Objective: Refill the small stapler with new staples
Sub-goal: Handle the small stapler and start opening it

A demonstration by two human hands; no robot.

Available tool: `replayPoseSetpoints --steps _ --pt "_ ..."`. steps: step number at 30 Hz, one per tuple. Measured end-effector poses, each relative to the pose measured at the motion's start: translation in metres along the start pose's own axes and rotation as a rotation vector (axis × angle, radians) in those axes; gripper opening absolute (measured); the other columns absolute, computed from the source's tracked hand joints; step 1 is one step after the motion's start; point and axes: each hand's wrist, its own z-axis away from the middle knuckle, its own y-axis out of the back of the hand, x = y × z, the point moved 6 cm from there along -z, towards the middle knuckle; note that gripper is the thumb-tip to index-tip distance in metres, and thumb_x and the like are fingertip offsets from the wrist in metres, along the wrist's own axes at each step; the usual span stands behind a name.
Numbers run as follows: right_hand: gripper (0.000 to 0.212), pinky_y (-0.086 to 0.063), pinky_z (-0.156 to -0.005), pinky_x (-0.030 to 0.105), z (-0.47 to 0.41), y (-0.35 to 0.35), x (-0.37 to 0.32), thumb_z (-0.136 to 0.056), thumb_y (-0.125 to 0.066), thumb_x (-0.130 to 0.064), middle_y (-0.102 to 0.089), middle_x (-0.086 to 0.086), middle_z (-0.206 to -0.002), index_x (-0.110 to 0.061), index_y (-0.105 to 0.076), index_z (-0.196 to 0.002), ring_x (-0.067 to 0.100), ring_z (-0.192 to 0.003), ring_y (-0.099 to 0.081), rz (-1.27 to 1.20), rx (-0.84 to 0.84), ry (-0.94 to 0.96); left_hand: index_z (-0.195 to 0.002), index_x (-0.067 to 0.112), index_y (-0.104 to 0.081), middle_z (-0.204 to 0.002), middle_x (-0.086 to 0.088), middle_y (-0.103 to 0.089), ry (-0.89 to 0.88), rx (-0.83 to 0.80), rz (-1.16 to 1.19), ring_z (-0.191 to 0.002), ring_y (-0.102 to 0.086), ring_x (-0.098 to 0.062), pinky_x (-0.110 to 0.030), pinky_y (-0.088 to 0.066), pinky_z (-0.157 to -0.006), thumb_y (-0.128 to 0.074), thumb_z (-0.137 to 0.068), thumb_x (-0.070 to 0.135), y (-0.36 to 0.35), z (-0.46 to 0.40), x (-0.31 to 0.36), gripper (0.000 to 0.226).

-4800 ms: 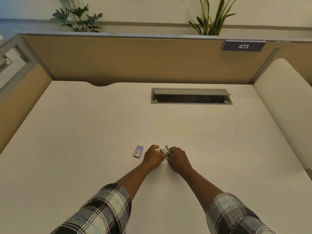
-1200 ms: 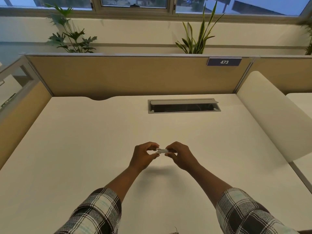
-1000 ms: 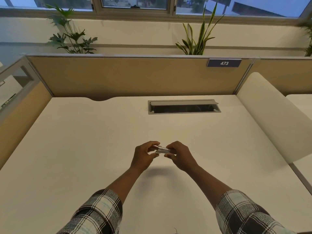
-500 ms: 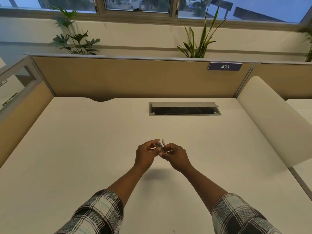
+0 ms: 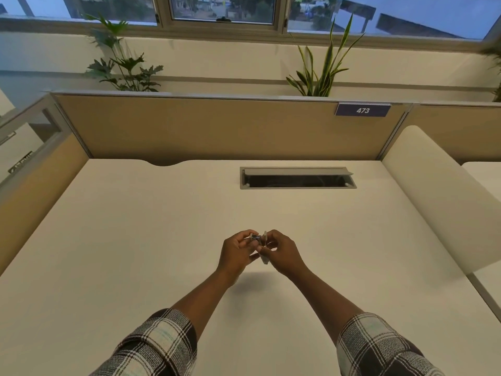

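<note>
Hands (image 5: 236, 254) (image 5: 282, 253) pinching small stapler (image 5: 262, 246)

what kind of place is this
Most likely an open-plan office cubicle. A tan partition carries a numbered plate reading 473, the pale desk has a built-in cable hatch, and potted plants stand under the windows.

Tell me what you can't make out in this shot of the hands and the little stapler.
- Head view: stapler, small and blurred; open or closed unclear.
- Staples inside it: hidden by the fingers of left hand and right hand.
- Each grip: fingertips overlap the stapler, contact points unreadable.
- Cable tray: interior too dark.
- Sleeves: cut off by the bottom edge.
</note>
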Motion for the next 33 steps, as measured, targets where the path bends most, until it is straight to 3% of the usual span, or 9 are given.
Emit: replayPoseSetpoints --steps 5,10,14,17,23,25,28,31,33 --pt "0.016 -0.045 -0.068 0.024 0.000 -0.006 -0.002 -0.086 -0.065 -0.012 -0.061 -0.003 -0.078 -0.020 -0.052 -0.081 0.013 -0.077 -0.059 0.044 -0.017 0.059 -0.100 0.013 -0.072 -0.099 -0.009 -0.077 -0.009 -0.054 0.000 -0.095 -0.073 -0.023 -0.031 -0.059 -0.081 -0.063 -0.091 0.010 -0.008 0.001 0.002 0.013" --pt "0.021 -0.046 -0.063 0.017 -0.001 -0.005 -0.005 -0.085 -0.071 -0.026 -0.062 -0.008 -0.074 -0.027 -0.053 -0.074 0.012 -0.071 -0.060 0.016 0.027 0.069 -0.092 0.012 -0.075 -0.099 -0.013 -0.076 0.033 -0.008 0.033 -0.095 -0.073 -0.026 -0.030 -0.059 -0.078 -0.058 -0.092 0.005 -0.006 -0.002 0.000 0.018" --pt "0.023 -0.048 -0.060 0.019 -0.001 -0.004 -0.006 -0.085 -0.071 -0.027 -0.063 -0.008 -0.079 -0.027 -0.052 -0.072 0.007 -0.064 -0.058 0.047 0.042 0.080 -0.086 0.011 -0.077 -0.095 -0.013 -0.076 0.094 0.031 0.079 -0.092 -0.073 -0.027 -0.032 -0.059 -0.077 -0.052 -0.089 -0.006 -0.007 -0.005 -0.003 0.031" --pt "0.021 -0.042 -0.058 0.014 -0.002 -0.006 -0.004 -0.086 -0.070 -0.022 -0.062 -0.010 -0.082 -0.027 -0.052 -0.075 0.001 -0.060 -0.056 0.076 0.068 0.045 -0.081 0.012 -0.078 -0.087 -0.009 -0.077 0.117 0.034 0.109 -0.083 -0.075 -0.022 -0.028 -0.059 -0.070 -0.050 -0.089 -0.009 -0.007 -0.007 -0.003 0.035" --pt "0.020 -0.044 -0.062 0.022 -0.002 -0.008 -0.008 -0.086 -0.065 -0.013 -0.060 -0.008 -0.082 -0.025 -0.051 -0.077 0.013 -0.067 -0.056 0.130 0.095 0.034 -0.076 0.013 -0.078 -0.080 -0.008 -0.077 0.164 0.098 0.213 -0.077 -0.074 -0.021 -0.033 -0.061 -0.074 -0.051 -0.092 -0.007 -0.010 -0.010 -0.007 0.037" --pt "0.020 -0.042 -0.061 0.022 -0.001 -0.005 -0.009 -0.085 -0.063 -0.009 -0.060 -0.007 -0.080 -0.023 -0.051 -0.078 0.012 -0.066 -0.055 0.119 0.116 0.030 -0.078 0.009 -0.076 -0.084 -0.012 -0.077 0.168 0.151 0.271 -0.081 -0.074 -0.025 -0.036 -0.060 -0.077 -0.048 -0.093 -0.006 -0.009 -0.010 -0.008 0.035" --pt "0.021 -0.042 -0.060 0.018 0.000 0.007 -0.011 -0.081 -0.063 -0.004 -0.059 -0.004 -0.077 -0.021 -0.052 -0.080 0.008 -0.065 -0.053 -0.047 0.196 0.001 -0.097 -0.001 -0.060 -0.096 -0.022 -0.070 0.187 0.281 0.447 -0.092 -0.070 -0.031 -0.045 -0.054 -0.083 -0.036 -0.099 -0.005 0.009 -0.011 -0.007 0.024" --pt "0.016 -0.043 -0.062 0.008 0.001 0.008 -0.019 -0.080 -0.069 -0.008 -0.063 -0.001 -0.080 -0.018 -0.056 -0.083 0.001 -0.068 -0.054 -0.082 0.191 0.056 -0.099 0.000 -0.054 -0.103 -0.024 -0.066 0.176 0.285 0.507 -0.097 -0.067 -0.034 -0.047 -0.049 -0.088 -0.029 -0.101 -0.003 0.023 -0.013 -0.001 0.025" --pt "0.014 -0.044 -0.066 0.009 0.000 0.009 -0.018 -0.080 -0.070 -0.009 -0.066 0.000 -0.083 -0.016 -0.058 -0.084 0.001 -0.072 -0.057 -0.114 0.194 0.063 -0.099 0.000 -0.052 -0.108 -0.025 -0.064 0.173 0.280 0.530 -0.104 -0.063 -0.037 -0.047 -0.048 -0.092 -0.027 -0.102 -0.002 0.028 -0.013 0.001 0.025"
